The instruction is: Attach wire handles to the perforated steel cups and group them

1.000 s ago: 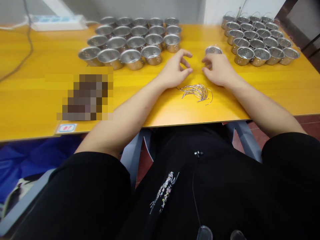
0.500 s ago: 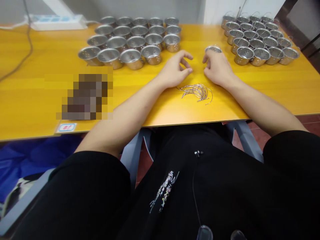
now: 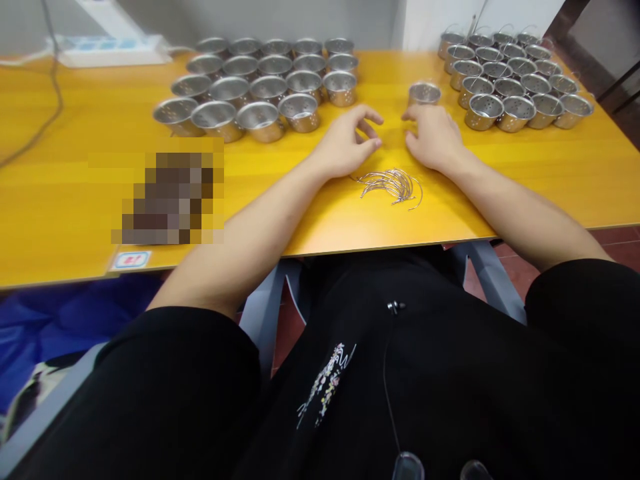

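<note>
My left hand (image 3: 351, 140) rests on the yellow table with its fingers apart and curved, holding nothing. Facing it across a small gap, my right hand (image 3: 434, 135) is also empty, thumb and fingers loosely spread. Just beyond the right hand stands a single perforated metal cup (image 3: 425, 93), its lower part partly hidden by the fingers. Between my forearms lies a loose pile of thin curved wire handles (image 3: 393, 185). To the left of my left hand, several metal cups (image 3: 260, 121) stand in rows without visible handles.
More perforated cups (image 3: 519, 113) fill the right side in rows, some with wire handles over them. A pixelated dark object (image 3: 167, 203) lies at the left front by a small label (image 3: 131, 260). A white power strip (image 3: 110, 51) sits at the back left of the table (image 3: 60, 207).
The view has shifted slightly. My right hand sits a little nearer to me relative to the single cup, so more of that cup shows. My left hand has hardly moved.
</note>
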`<state>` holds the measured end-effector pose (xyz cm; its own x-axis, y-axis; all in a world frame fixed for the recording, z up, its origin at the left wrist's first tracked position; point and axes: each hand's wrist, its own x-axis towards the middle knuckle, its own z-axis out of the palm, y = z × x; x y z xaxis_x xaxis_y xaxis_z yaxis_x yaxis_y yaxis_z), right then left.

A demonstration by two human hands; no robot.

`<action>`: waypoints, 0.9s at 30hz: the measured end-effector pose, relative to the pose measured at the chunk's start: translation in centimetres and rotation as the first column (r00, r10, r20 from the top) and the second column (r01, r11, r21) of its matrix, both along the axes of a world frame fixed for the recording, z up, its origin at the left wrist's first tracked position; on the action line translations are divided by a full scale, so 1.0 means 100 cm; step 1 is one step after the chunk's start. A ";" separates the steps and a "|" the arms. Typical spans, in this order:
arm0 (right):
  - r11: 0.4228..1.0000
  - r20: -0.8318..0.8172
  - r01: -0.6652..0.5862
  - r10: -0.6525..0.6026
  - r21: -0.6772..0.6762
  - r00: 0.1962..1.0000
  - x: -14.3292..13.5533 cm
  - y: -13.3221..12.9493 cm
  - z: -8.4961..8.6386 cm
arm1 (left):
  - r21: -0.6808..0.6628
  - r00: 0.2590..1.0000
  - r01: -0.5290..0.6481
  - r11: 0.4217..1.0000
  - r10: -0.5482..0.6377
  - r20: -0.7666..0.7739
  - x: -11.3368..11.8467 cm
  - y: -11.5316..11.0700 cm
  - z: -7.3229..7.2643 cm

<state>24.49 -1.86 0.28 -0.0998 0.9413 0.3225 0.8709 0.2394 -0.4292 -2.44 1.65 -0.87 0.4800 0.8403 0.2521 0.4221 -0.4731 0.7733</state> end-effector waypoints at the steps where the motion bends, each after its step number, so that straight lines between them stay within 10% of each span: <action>1: 0.999 0.016 0.042 -0.042 0.014 0.999 0.000 0.001 -0.002 | 0.001 1.000 0.005 1.000 -0.005 0.000 0.000 0.000 0.000; 12: 1.000 0.065 0.027 -0.027 -0.008 0.998 0.007 0.020 -0.006 | -0.003 1.000 0.023 1.000 -0.023 0.011 0.002 -0.001 0.001; 27: 0.951 0.195 0.254 -0.219 -0.175 0.956 0.010 0.126 0.014 | 0.015 0.999 0.041 0.999 -0.042 0.035 0.005 -0.004 -0.001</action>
<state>25.45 10.69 1.71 0.0958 0.9873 0.1267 0.9566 -0.0561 -0.2860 -1.90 1.23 -1.01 0.5047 0.8161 0.2815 0.3743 -0.5007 0.7805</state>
